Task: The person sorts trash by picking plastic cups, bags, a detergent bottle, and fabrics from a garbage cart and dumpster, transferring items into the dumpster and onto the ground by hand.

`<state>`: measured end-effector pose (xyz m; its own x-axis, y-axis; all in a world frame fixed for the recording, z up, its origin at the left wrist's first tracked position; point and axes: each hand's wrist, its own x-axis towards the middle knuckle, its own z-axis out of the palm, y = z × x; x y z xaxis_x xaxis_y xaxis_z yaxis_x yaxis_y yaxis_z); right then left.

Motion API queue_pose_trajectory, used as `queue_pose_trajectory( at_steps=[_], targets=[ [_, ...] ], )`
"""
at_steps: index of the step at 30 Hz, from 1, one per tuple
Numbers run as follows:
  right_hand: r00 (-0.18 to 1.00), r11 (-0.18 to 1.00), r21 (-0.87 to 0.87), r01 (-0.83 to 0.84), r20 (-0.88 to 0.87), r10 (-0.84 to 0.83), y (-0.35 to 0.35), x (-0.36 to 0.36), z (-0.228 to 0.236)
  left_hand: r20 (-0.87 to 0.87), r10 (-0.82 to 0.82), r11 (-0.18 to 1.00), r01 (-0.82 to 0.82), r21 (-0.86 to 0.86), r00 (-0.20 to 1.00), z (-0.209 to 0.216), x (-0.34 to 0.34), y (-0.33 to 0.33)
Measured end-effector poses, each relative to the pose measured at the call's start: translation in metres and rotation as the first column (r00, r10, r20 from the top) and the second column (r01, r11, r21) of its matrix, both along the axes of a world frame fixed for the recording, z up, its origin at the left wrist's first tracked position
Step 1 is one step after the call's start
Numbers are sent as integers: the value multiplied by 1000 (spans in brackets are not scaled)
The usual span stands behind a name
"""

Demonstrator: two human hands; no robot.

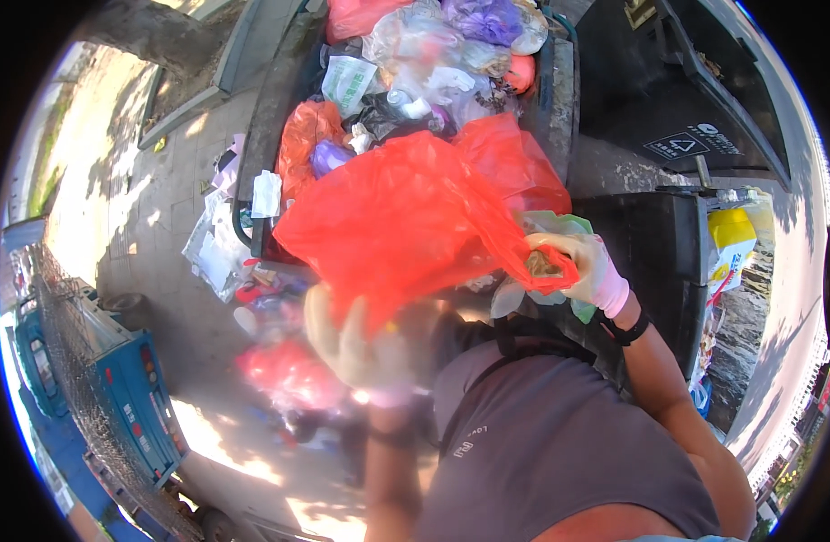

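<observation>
Plastic film is hanging before you as a red bag (388, 217), stretching from your right hand (591, 271) across the near end of a waste cart (562, 99). It is looking light, limp and easy to tear, perhaps slippery under gloves, so its gathered folds are likely offering a firmer hold than a single layer. Your right fingers are pinching its bunched end, with a pale green bag (559, 222) showing beside them. Your left hand (370, 352) is blurring near its lower edge; whether those fingers are spreading or pinching, I cannot tell. Farther out, heaped bags (415, 41) are filling the cart.
</observation>
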<state>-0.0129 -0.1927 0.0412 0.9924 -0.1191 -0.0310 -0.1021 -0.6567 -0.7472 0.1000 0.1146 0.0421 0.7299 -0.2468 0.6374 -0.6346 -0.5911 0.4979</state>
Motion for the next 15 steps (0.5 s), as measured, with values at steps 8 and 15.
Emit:
queue_pose_trajectory(
  at_steps=[8,15],
  targets=[
    [990,993,-119,-17,-140,0,5,3,-19,-516,-157,806,-193,-560,842,-63,-31,44],
    [861,863,68,501,65,-505,-29,-12,-17,-470,-80,666,-304,-681,879,-45,-30,54]
  ],
)
